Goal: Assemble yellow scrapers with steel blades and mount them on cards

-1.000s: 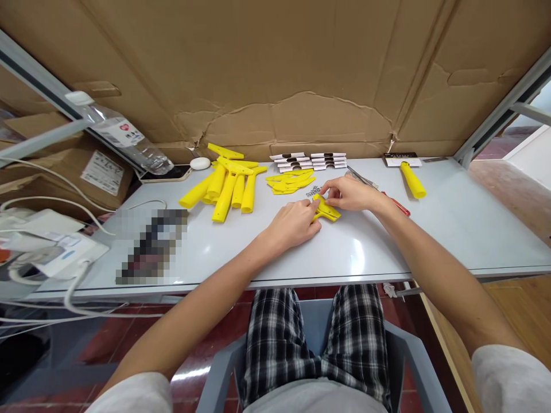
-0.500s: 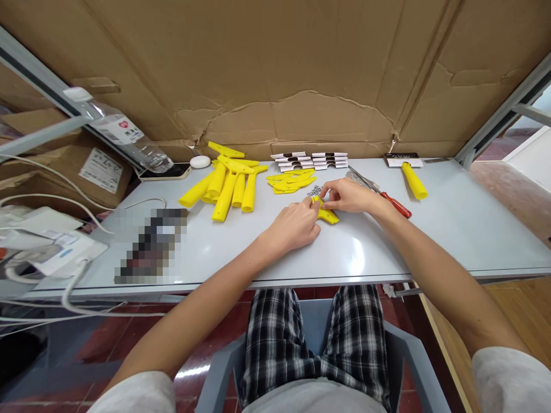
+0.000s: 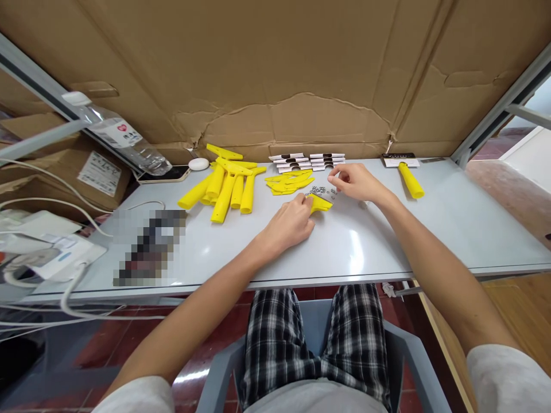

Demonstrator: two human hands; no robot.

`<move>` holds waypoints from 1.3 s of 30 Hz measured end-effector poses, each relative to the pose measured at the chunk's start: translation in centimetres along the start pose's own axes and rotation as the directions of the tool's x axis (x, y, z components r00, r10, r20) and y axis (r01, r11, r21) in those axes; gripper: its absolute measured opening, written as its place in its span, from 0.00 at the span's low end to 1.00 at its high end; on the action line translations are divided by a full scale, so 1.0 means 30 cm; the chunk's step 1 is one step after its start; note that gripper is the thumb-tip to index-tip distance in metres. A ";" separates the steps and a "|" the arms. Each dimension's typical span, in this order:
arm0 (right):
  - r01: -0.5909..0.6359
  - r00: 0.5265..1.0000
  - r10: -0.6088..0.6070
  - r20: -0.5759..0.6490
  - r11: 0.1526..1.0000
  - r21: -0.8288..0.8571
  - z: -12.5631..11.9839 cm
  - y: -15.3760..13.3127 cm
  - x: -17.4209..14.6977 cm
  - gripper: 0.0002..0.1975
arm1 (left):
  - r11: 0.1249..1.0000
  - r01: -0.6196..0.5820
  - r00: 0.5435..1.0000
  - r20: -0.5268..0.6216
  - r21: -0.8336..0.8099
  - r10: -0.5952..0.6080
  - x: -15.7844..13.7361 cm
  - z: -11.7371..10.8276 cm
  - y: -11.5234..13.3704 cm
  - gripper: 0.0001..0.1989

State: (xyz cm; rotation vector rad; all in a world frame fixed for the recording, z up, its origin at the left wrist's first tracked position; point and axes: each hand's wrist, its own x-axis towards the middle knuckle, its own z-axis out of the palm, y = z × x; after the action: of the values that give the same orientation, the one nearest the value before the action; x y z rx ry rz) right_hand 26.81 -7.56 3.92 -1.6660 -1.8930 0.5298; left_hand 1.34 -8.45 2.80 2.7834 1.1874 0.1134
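Note:
My left hand (image 3: 293, 221) is closed around a yellow plastic scraper handle (image 3: 321, 203) and keeps it down on the table; its wide end sticks out past the fingers and the rest is hidden. Small metal screws (image 3: 319, 190) lie loose just behind it. Above and right of these screws is my right hand (image 3: 350, 180), its fingers curled in and thumb close to the index finger. Whatever is between those fingertips is too small to make out. Flat yellow plastic pieces (image 3: 289, 182) are stacked loosely beyond my left hand.
T-shaped yellow scraper handles (image 3: 224, 189) are heaped to the left. White-and-black sleeved pieces (image 3: 306, 162) stand in two stacks at the back. A scraper (image 3: 411, 180) lies far right. A bottle (image 3: 123, 133) leans at the left frame, and cables (image 3: 73, 298) hang at the left edge.
My right hand has lifted off the yellow scraper handle and moved right and back. The red screwdriver seen earlier is now out of sight near my right forearm. My left hand stays on the handle.

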 end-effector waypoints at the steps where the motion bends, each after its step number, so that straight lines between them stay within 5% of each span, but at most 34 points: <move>1: -0.008 1.000 0.008 -0.027 1.000 0.004 -0.005 0.007 0.002 0.18 | 0.999 -0.001 0.999 -0.036 -0.051 0.000 0.007 -0.001 -0.015 0.25; 5: -0.045 0.993 0.045 -0.105 0.999 0.001 -0.015 0.031 0.010 0.17 | 0.926 -0.040 0.983 -0.181 -0.376 -0.031 0.031 -0.021 -0.072 0.11; 7: -0.056 0.991 0.052 -0.123 0.998 -0.026 -0.017 0.040 0.014 0.15 | 0.813 -0.031 0.982 -0.169 -0.582 -0.084 0.035 -0.036 -0.086 0.02; 10: -0.060 0.997 0.055 -0.060 0.993 -0.100 -0.019 0.050 0.014 0.13 | 0.569 0.020 0.990 -0.065 -0.822 -0.129 0.034 -0.055 -0.088 0.05; 15: -0.111 0.984 0.125 0.127 0.987 -0.112 -0.014 0.056 0.003 0.13 | 0.245 0.037 0.995 0.014 -0.969 -0.096 0.048 -0.042 -0.076 0.10; 20: -0.127 0.975 0.153 0.161 0.978 -0.163 0.001 0.066 0.010 0.11 | 0.022 0.071 0.996 0.070 -0.997 -0.057 0.078 0.025 -0.082 0.14; 25: -0.075 0.983 0.105 0.149 0.978 -0.197 0.006 0.082 0.018 0.09 | -0.063 0.071 0.996 0.074 -0.996 -0.055 0.081 0.051 -0.107 0.13; 32: 0.095 0.995 -0.095 0.007 0.990 -0.105 -0.002 0.000 0.001 0.20 | -0.039 0.092 0.996 0.093 -0.995 -0.011 0.062 0.035 -0.096 0.12; 39: 0.163 0.987 -0.163 0.009 0.987 -0.015 0.012 -0.045 -0.019 0.18 | -0.037 0.083 0.996 0.084 -0.996 -0.017 0.062 0.036 -0.098 0.11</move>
State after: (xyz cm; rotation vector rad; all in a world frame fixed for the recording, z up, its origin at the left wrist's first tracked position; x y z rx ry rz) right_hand 25.60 -8.30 4.41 -1.5037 -2.0225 0.4570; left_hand 0.65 -5.16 1.39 1.2922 0.6130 0.6309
